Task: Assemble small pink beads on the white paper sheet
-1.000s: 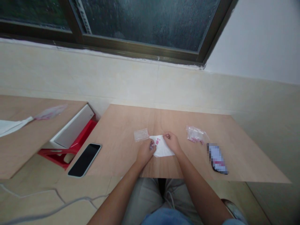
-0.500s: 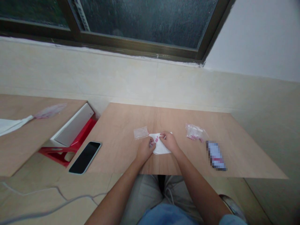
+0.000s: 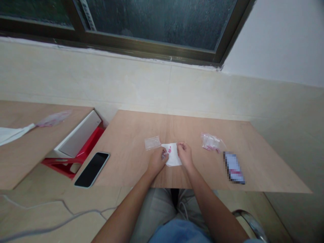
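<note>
A small white sheet [image 3: 174,159] lies on the wooden table between my hands, with a few small pink pieces [image 3: 169,149] on its upper left part. At its left edge my left hand [image 3: 156,161] is closed around something small and shiny [image 3: 164,154], too small to name. My right hand [image 3: 185,156] is at the sheet's right edge, fingers curled and pressed together; what they pinch, if anything, is hidden. Just beyond my left hand lies a flat clear plastic piece [image 3: 152,143].
To the right lie a clear plastic bag [image 3: 212,141] with pink bits and a blurred-out phone-like object [image 3: 234,167]. A dark-screened phone [image 3: 92,169] rests at the table's left edge. Left of the table [image 3: 131,131] are a red stool [image 3: 88,145] and another wooden surface [image 3: 22,162].
My right hand has moved right, from over the sheet near the pink pieces to its right edge. My left hand stays about where it was, still closed on the shiny thing.
</note>
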Demonstrator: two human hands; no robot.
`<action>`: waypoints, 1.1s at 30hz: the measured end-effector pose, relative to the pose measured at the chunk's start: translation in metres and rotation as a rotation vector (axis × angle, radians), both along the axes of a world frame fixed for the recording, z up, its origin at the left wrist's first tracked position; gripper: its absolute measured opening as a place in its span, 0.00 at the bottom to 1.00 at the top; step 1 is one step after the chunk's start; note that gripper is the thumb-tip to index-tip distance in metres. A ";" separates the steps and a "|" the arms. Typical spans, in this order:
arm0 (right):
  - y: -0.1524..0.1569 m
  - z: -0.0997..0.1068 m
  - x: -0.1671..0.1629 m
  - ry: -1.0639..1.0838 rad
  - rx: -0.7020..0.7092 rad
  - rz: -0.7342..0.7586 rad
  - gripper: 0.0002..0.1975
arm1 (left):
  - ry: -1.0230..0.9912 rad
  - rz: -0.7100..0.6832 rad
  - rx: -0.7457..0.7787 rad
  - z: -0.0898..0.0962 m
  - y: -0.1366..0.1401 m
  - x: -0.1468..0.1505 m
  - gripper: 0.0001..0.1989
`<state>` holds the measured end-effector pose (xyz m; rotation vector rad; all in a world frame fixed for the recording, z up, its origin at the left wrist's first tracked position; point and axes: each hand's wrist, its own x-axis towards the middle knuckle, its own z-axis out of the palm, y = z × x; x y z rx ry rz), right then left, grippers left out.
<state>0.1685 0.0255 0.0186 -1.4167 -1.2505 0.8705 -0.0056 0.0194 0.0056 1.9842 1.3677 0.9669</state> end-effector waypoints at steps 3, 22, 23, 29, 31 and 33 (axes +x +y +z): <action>-0.016 0.007 -0.011 -0.135 0.057 0.254 0.10 | -0.007 -0.005 0.002 -0.002 0.001 0.001 0.02; -0.006 -0.005 -0.009 -0.629 -0.016 0.107 0.04 | 0.002 0.002 0.001 -0.006 0.003 0.002 0.03; -0.005 -0.005 -0.008 -0.560 -0.011 0.097 0.03 | 0.003 0.003 0.000 -0.006 0.003 0.002 0.03; 0.008 0.004 0.018 0.157 -0.089 -0.092 0.10 | 0.005 0.002 -0.013 -0.001 0.000 0.001 0.03; 0.009 0.010 0.027 0.219 -0.081 -0.140 0.12 | 0.004 0.001 -0.015 -0.001 0.000 0.001 0.03; 0.007 0.016 0.028 0.289 -0.049 -0.209 0.12 | 0.001 0.003 -0.014 -0.001 0.000 0.001 0.02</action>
